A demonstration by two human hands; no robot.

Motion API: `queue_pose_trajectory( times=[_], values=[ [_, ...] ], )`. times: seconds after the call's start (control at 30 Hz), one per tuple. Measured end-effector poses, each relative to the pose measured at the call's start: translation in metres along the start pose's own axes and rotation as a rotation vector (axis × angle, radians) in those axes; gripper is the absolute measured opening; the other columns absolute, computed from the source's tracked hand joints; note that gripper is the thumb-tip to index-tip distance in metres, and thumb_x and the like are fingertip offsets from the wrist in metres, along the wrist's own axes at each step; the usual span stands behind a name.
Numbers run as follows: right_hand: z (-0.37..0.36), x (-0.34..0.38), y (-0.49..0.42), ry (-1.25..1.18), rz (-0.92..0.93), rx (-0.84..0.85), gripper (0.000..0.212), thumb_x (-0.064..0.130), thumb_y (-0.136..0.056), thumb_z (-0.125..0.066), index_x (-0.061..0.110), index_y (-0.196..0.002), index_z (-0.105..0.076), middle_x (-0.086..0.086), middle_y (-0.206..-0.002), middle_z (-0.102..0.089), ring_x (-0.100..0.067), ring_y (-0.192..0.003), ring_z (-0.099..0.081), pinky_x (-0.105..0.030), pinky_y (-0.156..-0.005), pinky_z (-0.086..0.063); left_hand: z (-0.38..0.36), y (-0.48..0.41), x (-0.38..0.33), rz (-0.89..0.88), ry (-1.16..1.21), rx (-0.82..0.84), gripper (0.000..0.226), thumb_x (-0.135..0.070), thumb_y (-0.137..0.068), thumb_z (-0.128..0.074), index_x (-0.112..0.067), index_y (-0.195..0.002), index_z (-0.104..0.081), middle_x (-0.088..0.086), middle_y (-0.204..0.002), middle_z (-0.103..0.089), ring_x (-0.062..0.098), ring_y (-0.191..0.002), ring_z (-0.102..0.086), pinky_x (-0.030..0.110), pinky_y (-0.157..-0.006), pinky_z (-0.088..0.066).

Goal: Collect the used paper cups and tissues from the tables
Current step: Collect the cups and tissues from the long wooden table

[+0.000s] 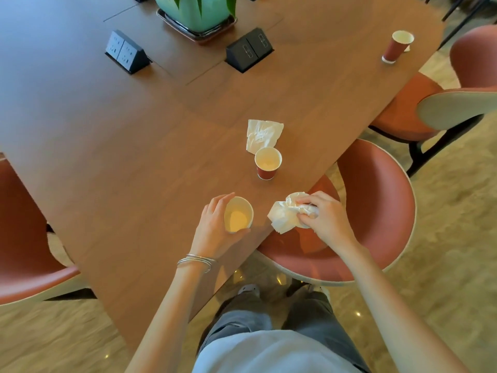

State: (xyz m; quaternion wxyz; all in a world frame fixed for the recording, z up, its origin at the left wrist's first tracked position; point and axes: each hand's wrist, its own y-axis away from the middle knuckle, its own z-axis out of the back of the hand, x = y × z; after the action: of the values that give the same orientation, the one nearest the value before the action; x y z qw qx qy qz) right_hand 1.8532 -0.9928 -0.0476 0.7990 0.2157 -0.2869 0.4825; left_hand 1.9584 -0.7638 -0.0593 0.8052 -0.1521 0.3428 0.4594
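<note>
My left hand (215, 227) curls round a paper cup (238, 214) near the front edge of the brown table (129, 146); the cup's inside is pale. My right hand (326, 215) pinches a crumpled white tissue (283, 215) at the table's edge, above a chair seat. A second red paper cup (267, 163) stands upright a little farther in, and a flattened white tissue (262, 134) lies just behind it, touching or nearly so. A third red cup (397, 46) stands near the far right corner, with a scrap of white tissue just behind it.
Two black socket boxes (126, 51) (249, 49) rise from the table's middle, with a green plant pot (195, 12) on a tray behind them. Red chairs stand at the right (376, 205), far right (473, 57) and left (24, 238). The floor is beige carpet.
</note>
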Motion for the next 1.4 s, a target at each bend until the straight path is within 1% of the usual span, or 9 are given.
queue_pose_trajectory(
  times=[0.2,0.27,0.37,0.43,0.67,0.93,1.1,1.23,1.4],
  values=[
    [0.025,-0.034,-0.017,-0.012,0.083,0.098,0.031,0.010,-0.069,-0.068,0.021,-0.099,-0.069,0.003,-0.094,-0.061,-0.018,-0.084,-0.058,-0.041,-0.074,-0.051,-0.032,0.007,-0.034,0.076,0.033,-0.097,0.078,-0.042,-0.063,-0.079,-0.029,-0.130,-0.041,-0.005,-0.131,-0.045,0.016,-0.116,-0.041,0.030,-0.092,-0.037],
    [0.040,-0.047,-0.022,0.019,0.139,0.138,0.031,0.011,-0.069,-0.068,0.023,-0.098,-0.069,0.005,-0.093,-0.060,-0.016,-0.083,-0.058,-0.036,-0.071,-0.050,-0.045,0.012,-0.051,0.127,0.049,-0.140,0.079,-0.045,-0.063,-0.078,-0.030,-0.131,-0.039,-0.006,-0.133,-0.043,0.014,-0.116,-0.040,0.028,-0.092,-0.035],
    [0.065,-0.064,-0.027,0.047,0.211,0.173,0.032,0.011,-0.069,-0.068,0.024,-0.098,-0.069,0.007,-0.093,-0.059,-0.014,-0.082,-0.057,-0.030,-0.069,-0.047,-0.065,0.017,-0.077,0.182,0.067,-0.165,0.082,-0.040,-0.064,-0.080,-0.027,-0.133,-0.038,-0.004,-0.134,-0.042,0.017,-0.119,-0.040,0.030,-0.094,-0.035],
    [0.078,-0.075,-0.029,0.054,0.249,0.191,0.031,0.010,-0.069,-0.068,0.024,-0.097,-0.069,0.005,-0.094,-0.061,-0.015,-0.083,-0.058,-0.032,-0.069,-0.048,-0.079,0.021,-0.093,0.202,0.073,-0.175,0.082,-0.037,-0.064,-0.081,-0.026,-0.134,-0.038,-0.003,-0.134,-0.042,0.018,-0.120,-0.039,0.032,-0.096,-0.035],
    [0.102,-0.098,-0.034,0.053,0.318,0.248,0.030,0.010,-0.069,-0.068,0.024,-0.095,-0.069,0.004,-0.093,-0.062,-0.016,-0.084,-0.058,-0.034,-0.070,-0.049,-0.109,0.040,-0.131,0.252,0.070,-0.241,0.083,-0.035,-0.064,-0.081,-0.025,-0.134,-0.039,-0.002,-0.134,-0.042,0.018,-0.118,-0.040,0.027,-0.093,-0.034],
    [0.098,-0.092,-0.059,0.099,0.342,0.277,0.031,0.010,-0.069,-0.065,0.028,-0.093,-0.068,0.007,-0.086,-0.058,-0.018,-0.078,-0.058,-0.028,-0.061,-0.041,-0.093,0.023,-0.125,0.242,0.066,-0.299,0.082,-0.035,-0.063,-0.081,-0.026,-0.134,-0.039,-0.004,-0.133,-0.043,0.016,-0.118,-0.040,0.027,-0.095,-0.034],
    [0.094,-0.075,-0.087,0.124,0.337,0.239,0.029,0.012,-0.070,-0.066,0.028,-0.094,-0.068,0.011,-0.083,-0.053,-0.019,-0.076,-0.058,-0.030,-0.062,-0.043,-0.066,-0.014,-0.112,0.190,0.069,-0.320,0.080,-0.037,-0.063,-0.081,-0.026,-0.132,-0.041,-0.005,-0.131,-0.044,0.015,-0.117,-0.042,0.028,-0.095,-0.035],
    [0.089,-0.060,-0.112,0.135,0.337,0.217,0.029,0.011,-0.072,-0.066,0.026,-0.097,-0.068,0.005,-0.087,-0.056,-0.019,-0.078,-0.057,-0.029,-0.064,-0.043,-0.045,-0.046,-0.103,0.129,0.084,-0.321,0.080,-0.038,-0.062,-0.081,-0.029,-0.131,-0.041,-0.008,-0.129,-0.043,0.015,-0.114,-0.042,0.028,-0.091,-0.036],
    [0.088,-0.047,-0.141,0.150,0.349,0.226,0.028,0.009,-0.073,-0.066,0.023,-0.098,-0.068,0.000,-0.091,-0.060,-0.021,-0.081,-0.058,-0.032,-0.067,-0.044,-0.028,-0.081,-0.100,0.113,0.117,-0.365,0.081,-0.038,-0.061,-0.082,-0.032,-0.131,-0.040,-0.009,-0.128,-0.043,0.012,-0.114,-0.042,0.032,-0.093,-0.041]
  ],
)
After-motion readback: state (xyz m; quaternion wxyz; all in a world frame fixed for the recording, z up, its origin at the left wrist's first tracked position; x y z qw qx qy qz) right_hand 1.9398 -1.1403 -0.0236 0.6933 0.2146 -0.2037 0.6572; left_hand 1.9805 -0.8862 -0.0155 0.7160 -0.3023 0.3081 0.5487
